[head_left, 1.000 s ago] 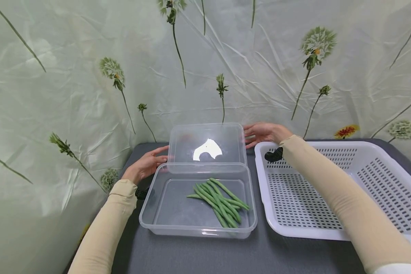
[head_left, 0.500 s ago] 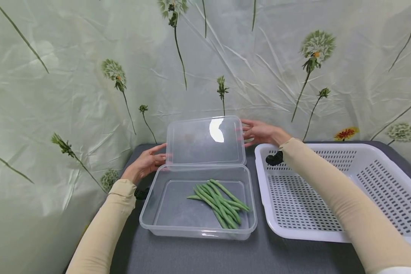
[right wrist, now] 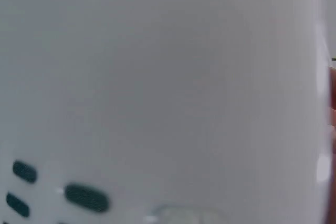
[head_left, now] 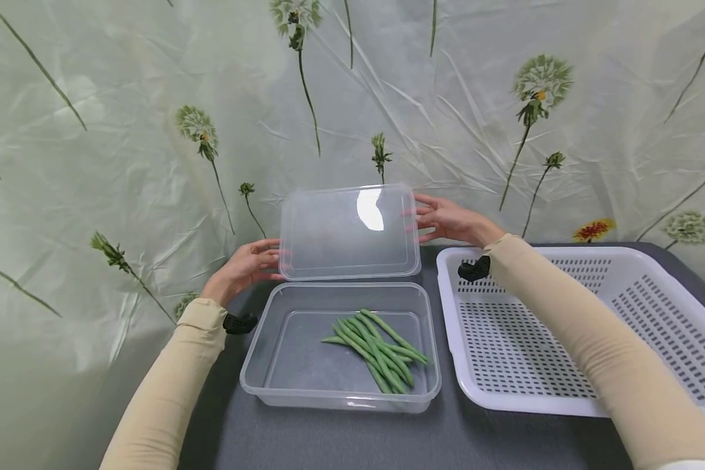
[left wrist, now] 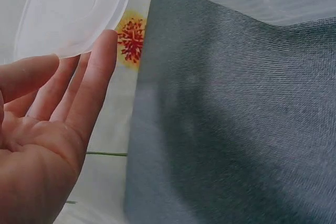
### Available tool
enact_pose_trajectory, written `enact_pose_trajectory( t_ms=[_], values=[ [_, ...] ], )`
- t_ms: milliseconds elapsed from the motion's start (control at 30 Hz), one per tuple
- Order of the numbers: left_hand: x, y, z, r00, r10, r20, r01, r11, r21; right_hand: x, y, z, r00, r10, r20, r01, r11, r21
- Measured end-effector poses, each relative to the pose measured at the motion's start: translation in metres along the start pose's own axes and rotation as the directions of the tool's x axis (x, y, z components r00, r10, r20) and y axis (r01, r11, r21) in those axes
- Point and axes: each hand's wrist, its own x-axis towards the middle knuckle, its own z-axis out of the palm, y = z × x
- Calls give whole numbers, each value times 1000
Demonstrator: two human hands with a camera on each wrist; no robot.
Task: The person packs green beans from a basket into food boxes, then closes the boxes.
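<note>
A clear plastic lid (head_left: 341,241) stands tilted up behind the rear rim of a clear plastic food container (head_left: 294,356). Several green beans (head_left: 382,352) lie in a loose bundle in the container's right half. My left hand (head_left: 241,266) grips the lid's left edge; in the left wrist view the thumb and fingers of that hand (left wrist: 47,129) are at the lid's corner (left wrist: 68,14). At the opposite edge my right hand (head_left: 451,220) holds the lid, its fingers partly behind the plastic.
A white perforated basket (head_left: 523,346) stands to the right, under the right forearm; its wall (right wrist: 168,87) fills most of the right wrist view. Grey cloth (head_left: 329,437) covers the table. A flower-printed sheet (head_left: 341,98) hangs close behind.
Both hands have raised the lid, with its top edge higher and its lower edge now just behind the container's rear rim. The container, beans and basket have stayed in place.
</note>
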Motion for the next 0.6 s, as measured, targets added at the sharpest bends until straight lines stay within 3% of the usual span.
enact_pose_trajectory(
  t_ms=[400,600],
  values=[
    [-9,24,-6,994,27,104,-26,1000,-15,-10,-17,5,997,-60,-47,63,996,63],
    [-19,34,-7,982,47,181,-45,999,-10,-21,-29,12,998,-54,-40,58,992,114]
  ],
)
